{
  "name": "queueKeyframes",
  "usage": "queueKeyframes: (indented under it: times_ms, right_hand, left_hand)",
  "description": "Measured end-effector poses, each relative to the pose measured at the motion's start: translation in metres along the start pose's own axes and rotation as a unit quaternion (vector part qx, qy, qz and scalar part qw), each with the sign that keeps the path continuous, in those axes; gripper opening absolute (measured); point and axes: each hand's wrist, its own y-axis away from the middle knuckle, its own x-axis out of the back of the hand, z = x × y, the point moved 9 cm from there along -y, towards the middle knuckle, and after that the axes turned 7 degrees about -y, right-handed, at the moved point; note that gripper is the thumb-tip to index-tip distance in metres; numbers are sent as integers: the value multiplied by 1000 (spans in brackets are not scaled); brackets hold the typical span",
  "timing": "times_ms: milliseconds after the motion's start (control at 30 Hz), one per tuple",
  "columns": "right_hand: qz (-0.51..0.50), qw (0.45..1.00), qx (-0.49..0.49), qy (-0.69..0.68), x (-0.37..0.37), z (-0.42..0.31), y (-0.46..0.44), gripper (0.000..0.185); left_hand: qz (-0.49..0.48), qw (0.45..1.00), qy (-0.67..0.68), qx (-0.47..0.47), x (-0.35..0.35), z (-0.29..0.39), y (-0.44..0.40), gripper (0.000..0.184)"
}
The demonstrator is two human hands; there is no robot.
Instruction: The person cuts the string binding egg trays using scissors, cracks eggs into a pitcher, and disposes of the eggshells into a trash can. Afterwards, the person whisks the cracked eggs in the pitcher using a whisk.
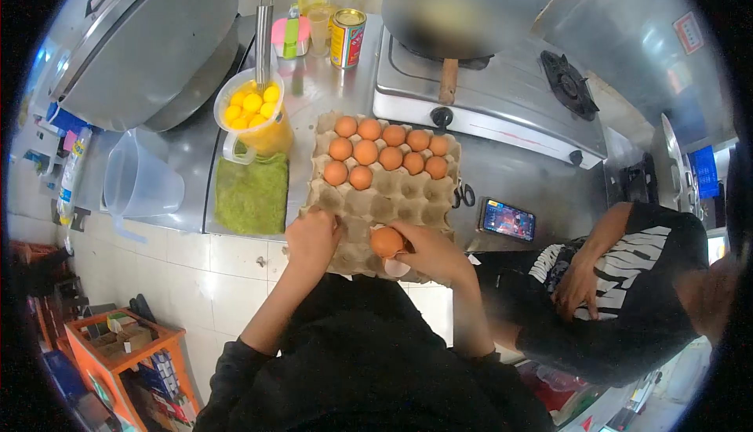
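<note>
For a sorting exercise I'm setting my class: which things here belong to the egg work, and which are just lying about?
Likely in the job:
brown egg at the right hand
egg tray
jug of yolks
whisk

Seemingly just lying about:
phone
tin
pink-and-green container

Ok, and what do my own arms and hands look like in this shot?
Your left hand and right hand are both ungloved, with no watch or band visible at either wrist. The forearms are bare too. Above them, the left sleeve and right sleeve are black, with no clear marking.
</note>
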Motion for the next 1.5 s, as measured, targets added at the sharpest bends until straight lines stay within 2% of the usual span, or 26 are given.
queueKeyframes:
  times_ms: [33,100,133,167,200,333,400,467,533,567,633,733,767,800,833,867,933,967,1000,1067,1133,1200,1333,1400,1467,1500]
  right_hand:
    - [-4,1000,-1,6,-2,3,0,50]
    - [-19,997,-13,-75,-4,11,-1,51]
    - [31,997,54,-49,0,10,-1,51]
    - [11,999,-9,-29,1,10,0,51]
    - [9,999,-4,-37,-2,13,-3,51]
    - [13,999,21,-35,-11,19,-8,53]
    - [48,998,34,-34,-15,9,0,53]
    - [33,997,-50,-53,-14,-2,12,51]
    - [92,990,-53,-88,-26,7,25,49]
    - [123,987,-60,-79,-34,7,35,48]
    - [218,973,-39,-63,-43,4,61,47]
    - [256,942,-130,-171,-70,-4,113,43]
    - [291,931,-138,-169,-88,4,137,38]
    - [361,904,-153,-171,-112,6,181,33]
    - [335,867,-254,-268,-130,2,211,30]
    - [404,842,-234,-269,-148,7,238,31]
    - [453,774,-295,-329,-184,6,300,33]
    - [496,778,-284,-261,-211,32,333,33]
    - [533,774,-283,-192,-241,49,359,34]
    - [592,637,-384,-310,-275,3,440,31]
    - [661,577,-394,-272,-329,-8,511,33]
    - [679,490,-461,-295,-388,-28,574,28]
    - [735,374,-539,-171,-502,-69,670,28]
    - [733,294,-539,-293,-560,-84,700,28]
    - [743,218,-488,-403,-618,-90,730,31]
    - [739,214,-492,-408,-635,-90,743,31]
  left_hand:
    - [0,1000,6,4,-7,-1,1,18]
    - [-18,999,-15,23,-28,-7,-2,16]
    - [4,999,-3,34,-19,-5,-5,16]
    - [-21,999,5,36,-17,-4,-3,17]
    - [-51,998,9,37,-17,-4,-1,18]
    - [-18,1000,4,1,6,-5,5,15]
    - [49,995,58,-63,36,1,10,10]
    - [41,992,60,-102,48,-5,13,10]
    - [49,987,33,-150,67,-10,12,9]
    - [13,985,36,-168,69,-14,12,6]
    - [16,972,32,-232,74,-14,17,6]
    - [-39,956,53,-287,74,-4,24,10]
    - [-41,938,62,-338,71,11,35,10]
    - [-51,916,63,-393,73,37,51,10]
    - [-59,915,57,-395,74,43,58,12]
    - [-55,903,53,-424,76,57,70,12]
    - [-28,866,96,-491,81,85,109,13]
    - [18,832,111,-543,87,102,132,12]
    - [7,817,107,-567,81,116,147,12]
    - [-118,824,99,-546,43,139,184,9]
    - [-152,796,65,-582,37,166,245,9]
    - [-22,767,53,-639,46,194,307,9]
    - [-55,739,34,-671,2,230,385,7]
    - [-71,721,17,-689,-10,244,427,6]
    - [-78,712,-3,-698,-16,251,478,6]
    - [-94,714,5,-694,-20,258,494,5]
